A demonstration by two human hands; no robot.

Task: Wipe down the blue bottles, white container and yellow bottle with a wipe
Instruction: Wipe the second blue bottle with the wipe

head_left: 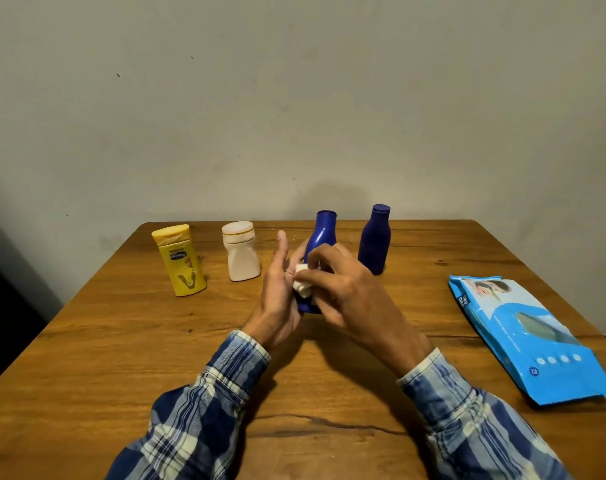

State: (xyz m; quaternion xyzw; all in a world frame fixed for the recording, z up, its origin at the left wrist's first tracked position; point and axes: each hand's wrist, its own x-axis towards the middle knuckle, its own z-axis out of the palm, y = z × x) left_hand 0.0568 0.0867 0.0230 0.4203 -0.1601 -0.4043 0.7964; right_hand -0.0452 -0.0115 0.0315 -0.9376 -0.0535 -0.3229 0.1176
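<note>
Both hands (315,292) around blue bottle (324,233) mid-table — wipe (301,284) pressed between.

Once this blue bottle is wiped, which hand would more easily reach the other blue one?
Probably the right hand. The second blue bottle stands just beyond it on the right, and it already grips the wipe. The left hand lies open against the bottle being cleaned.

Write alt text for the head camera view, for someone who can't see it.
Two hands rub a white wipe on a glossy blue plastic bottle over a wooden table. Beside it stand a darker blue bottle, white plastic container and yellow bottle.
</note>
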